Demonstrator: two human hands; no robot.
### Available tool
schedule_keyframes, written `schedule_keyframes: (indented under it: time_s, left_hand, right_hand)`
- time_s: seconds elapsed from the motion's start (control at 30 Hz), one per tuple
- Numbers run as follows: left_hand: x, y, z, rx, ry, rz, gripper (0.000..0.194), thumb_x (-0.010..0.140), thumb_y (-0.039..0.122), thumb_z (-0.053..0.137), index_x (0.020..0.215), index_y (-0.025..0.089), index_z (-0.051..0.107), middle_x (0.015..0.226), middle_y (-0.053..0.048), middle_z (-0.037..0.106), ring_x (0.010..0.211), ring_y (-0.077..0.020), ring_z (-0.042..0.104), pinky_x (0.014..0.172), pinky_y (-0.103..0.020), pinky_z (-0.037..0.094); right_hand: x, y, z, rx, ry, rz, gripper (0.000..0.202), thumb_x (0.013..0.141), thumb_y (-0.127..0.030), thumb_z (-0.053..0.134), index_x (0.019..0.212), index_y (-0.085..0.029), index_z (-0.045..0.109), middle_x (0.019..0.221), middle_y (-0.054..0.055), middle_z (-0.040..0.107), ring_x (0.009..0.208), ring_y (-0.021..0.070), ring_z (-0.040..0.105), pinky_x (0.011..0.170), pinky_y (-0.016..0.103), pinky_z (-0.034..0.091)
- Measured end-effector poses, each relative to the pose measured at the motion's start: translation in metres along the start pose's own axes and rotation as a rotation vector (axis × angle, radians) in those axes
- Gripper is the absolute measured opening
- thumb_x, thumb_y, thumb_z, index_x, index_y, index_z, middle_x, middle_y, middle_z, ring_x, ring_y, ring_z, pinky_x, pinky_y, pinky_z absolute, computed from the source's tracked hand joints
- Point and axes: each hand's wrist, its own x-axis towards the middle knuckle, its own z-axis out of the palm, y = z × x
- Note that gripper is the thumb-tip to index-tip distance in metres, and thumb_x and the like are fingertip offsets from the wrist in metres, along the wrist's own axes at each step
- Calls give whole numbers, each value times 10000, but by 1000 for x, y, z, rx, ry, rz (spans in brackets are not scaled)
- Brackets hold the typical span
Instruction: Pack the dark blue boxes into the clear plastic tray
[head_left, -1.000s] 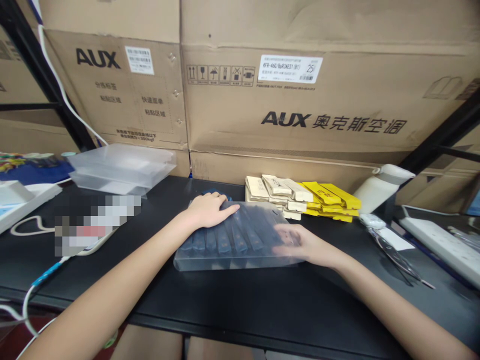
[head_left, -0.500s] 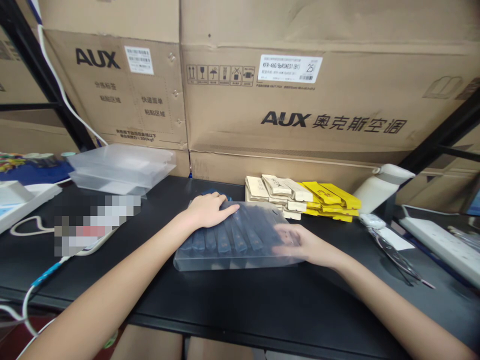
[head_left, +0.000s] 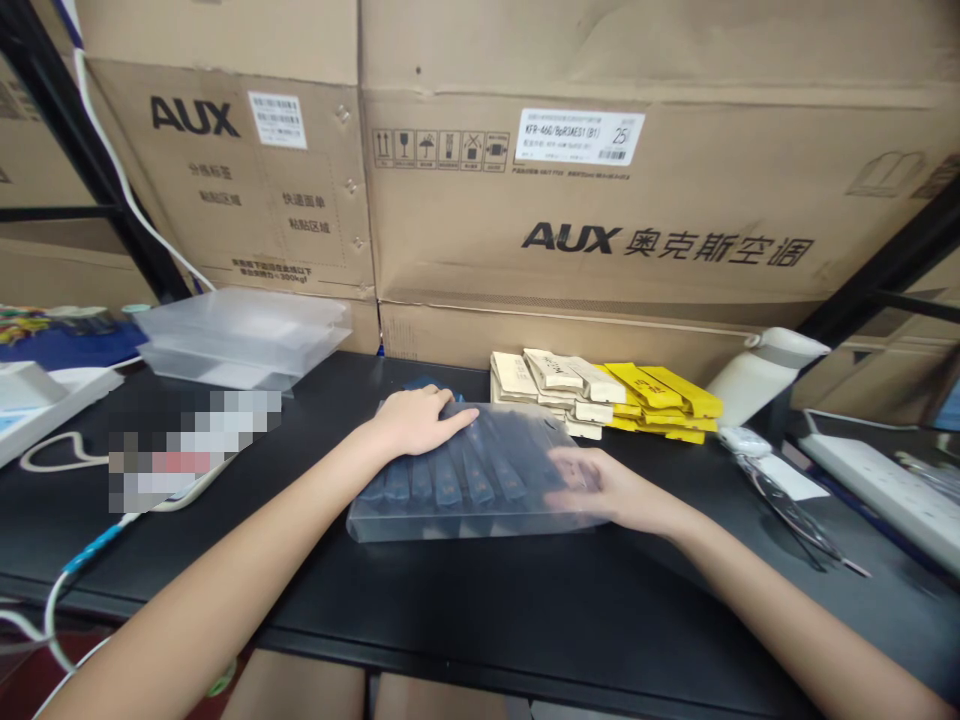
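A frosted, see-through plastic box (head_left: 457, 525) lies on the black table with a row of slim dark blue packets (head_left: 469, 475) showing through it. Flat across its top left rests my left hand (head_left: 420, 420), thumb stretched to the right, pressing on the plastic. More blue packaging peeks out behind that hand. At the box's right end is my right hand (head_left: 607, 490); its fingers reach inside and look blurred through the plastic. They appear apart, and nothing can be made out between them.
Cream packets (head_left: 555, 380) and yellow packets (head_left: 660, 400) are stacked behind the box, near a tilted white bottle (head_left: 769, 375). Glasses (head_left: 787, 510) and a power strip (head_left: 892, 490) lie right. Empty frosted boxes (head_left: 240, 335) stand left. Large cartons (head_left: 450, 230) wall the back.
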Motion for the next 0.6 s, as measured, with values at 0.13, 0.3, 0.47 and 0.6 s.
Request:
schedule_keyframes:
  time_s: [0.13, 0.3, 0.47, 0.6]
  left_hand:
    - [-1, 0, -1, -9, 1, 3, 709, 882, 725, 195, 1127, 211, 618, 1219, -100, 640, 1099, -330, 607, 911, -460, 479]
    - [-1, 0, -1, -10, 12, 20, 690, 886, 718, 188, 1039, 204, 621, 1149, -106, 660, 1063, -326, 619, 880, -452, 486]
    - [-1, 1, -1, -5, 24, 23, 683, 886, 718, 191, 998, 197, 619, 1124, -112, 667, 1042, -324, 626, 864, -442, 489]
    - [-2, 1, -1, -5, 23, 12, 683, 886, 717, 197, 1009, 196, 621, 1122, -113, 668, 1045, -331, 627, 872, -445, 484]
  right_hand:
    - [-1, -1, 0, -3, -5, 2, 506, 658, -446, 771, 1037, -146, 622, 779, -7, 551, 732, 166, 547, 777, 354, 503]
    - [-1, -1, 0, -8, 2, -1, 515, 651, -437, 775, 1049, -146, 626, 775, -8, 557, 751, 176, 564, 789, 363, 506]
    - [-1, 0, -1, -25, -3, -6, 540, 657, -479, 764, 1070, -156, 636, 801, 5, 574, 777, 191, 578, 790, 369, 508]
    - [0, 1, 0, -39, -4, -17, 533, 664, -464, 764, 1064, -141, 624, 792, 3, 561, 756, 182, 559, 769, 365, 508]
